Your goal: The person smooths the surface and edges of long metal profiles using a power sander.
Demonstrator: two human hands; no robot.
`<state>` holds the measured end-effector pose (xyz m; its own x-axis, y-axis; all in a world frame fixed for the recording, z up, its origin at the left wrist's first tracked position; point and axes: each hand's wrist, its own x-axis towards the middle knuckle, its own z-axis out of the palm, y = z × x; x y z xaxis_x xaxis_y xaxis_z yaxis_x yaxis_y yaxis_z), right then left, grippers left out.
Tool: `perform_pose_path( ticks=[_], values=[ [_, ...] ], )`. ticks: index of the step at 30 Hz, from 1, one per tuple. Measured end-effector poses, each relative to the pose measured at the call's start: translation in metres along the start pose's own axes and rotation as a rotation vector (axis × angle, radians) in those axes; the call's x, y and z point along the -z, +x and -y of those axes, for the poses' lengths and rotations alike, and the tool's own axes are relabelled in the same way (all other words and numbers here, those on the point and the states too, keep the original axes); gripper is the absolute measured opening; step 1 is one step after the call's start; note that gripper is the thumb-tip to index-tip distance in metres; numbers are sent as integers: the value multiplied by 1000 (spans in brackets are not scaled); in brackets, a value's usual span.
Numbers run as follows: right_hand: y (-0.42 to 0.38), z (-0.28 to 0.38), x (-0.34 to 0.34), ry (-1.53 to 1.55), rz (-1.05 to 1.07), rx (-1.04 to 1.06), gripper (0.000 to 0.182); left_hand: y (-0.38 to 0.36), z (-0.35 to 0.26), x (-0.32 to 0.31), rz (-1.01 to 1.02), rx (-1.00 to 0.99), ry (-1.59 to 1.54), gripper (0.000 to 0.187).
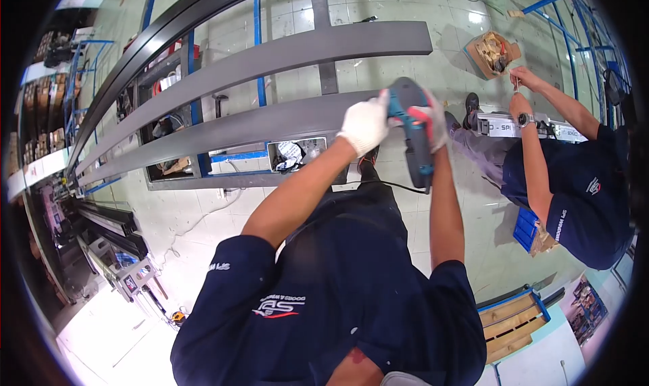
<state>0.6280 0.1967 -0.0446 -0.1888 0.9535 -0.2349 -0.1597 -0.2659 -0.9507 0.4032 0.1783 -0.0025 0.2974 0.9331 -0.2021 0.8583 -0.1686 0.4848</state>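
Centrally, a blue-grey power tool [412,132] is clenched by both gloved hands: the left hand [366,124] at its head, the right hand [433,121] beside the body. It is pressed at the near grey metal bar [223,130]. At right, a co-worker's hands [522,88] are raised near a cardboard box [492,51].

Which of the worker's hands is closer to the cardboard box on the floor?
The right hand. It grips the side of the blue power tool that faces the cardboard box, which lies apart on the floor. The left hand holds the tool's far side, farther from the box.
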Motion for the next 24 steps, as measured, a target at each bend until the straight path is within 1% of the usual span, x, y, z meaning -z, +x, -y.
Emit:
perform_pose_path(
  ticks=[2,3,5,6,9,10,12,13,14,16,19,20,24],
  values=[
    [-8,17,31,234,-117,-13,73,35,-34,-8,41,-103,20,77],
    [-4,13,45,169,-146,19,70,42,-43,-6,65,-104,35,78],
    [6,-1,60,165,-154,6,68,49,-44,-7,52,-94,24,79],
    [10,1,59,164,-155,-3,67,51,-43,-6,47,-85,20,79],
    [22,5,43,75,-62,-49,65,45,-21,3,12,-66,43,78],
    [25,4,24,141,-66,-27,64,41,-11,12,-7,-61,24,70],
    [34,2,-27,269,-72,24,62,27,15,26,-33,-32,30,72],
    [37,3,-50,322,-99,-18,60,17,28,36,-50,14,22,79],
    [46,-4,-64,287,-26,-44,61,5,40,45,-49,74,1,71],
    [53,0,-114,223,75,-10,63,-21,72,63,-94,147,-61,61],
    [66,-24,-188,139,154,-52,68,-63,122,85,-157,280,-77,46],
    [72,-37,-213,103,190,-39,71,-76,142,89,-139,332,-74,55],
    [86,-44,-308,83,349,-70,74,-126,206,114,-175,500,-15,47]
  ],
)
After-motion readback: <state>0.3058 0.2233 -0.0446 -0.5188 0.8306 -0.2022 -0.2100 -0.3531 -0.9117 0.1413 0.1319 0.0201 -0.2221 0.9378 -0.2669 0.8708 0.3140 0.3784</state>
